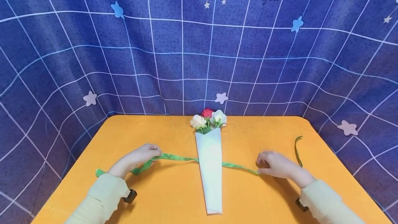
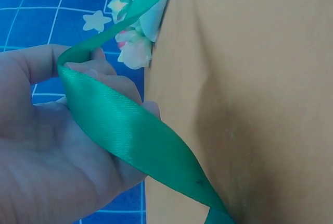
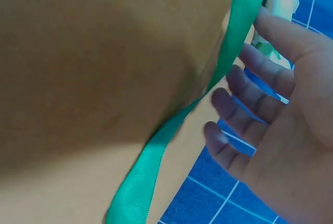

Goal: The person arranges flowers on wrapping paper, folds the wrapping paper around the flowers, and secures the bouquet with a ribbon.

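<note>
A bouquet in white wrapping [image 1: 211,174] lies on the orange table, its flowers toward the back: a red one [image 1: 207,113], a cream one [image 1: 198,122] and a white one [image 1: 219,117]. A green ribbon [image 1: 178,157] runs crosswise, its middle hidden beneath the wrapping. Left of the bouquet, my left hand [image 1: 141,155] pinches the ribbon between thumb and finger; a loose length [image 2: 125,120] trails back past the palm. My right hand [image 1: 276,165] is over the ribbon's right part. Its relaxed fingers [image 3: 244,112] are spread beside the ribbon [image 3: 239,31], the thumb close against it.
The orange table [image 1: 155,196] ends at a blue curtain [image 1: 199,61] with white grid lines and stars, which surrounds it at the back and sides. A ribbon tail [image 1: 297,151] curls on the table beyond my right hand.
</note>
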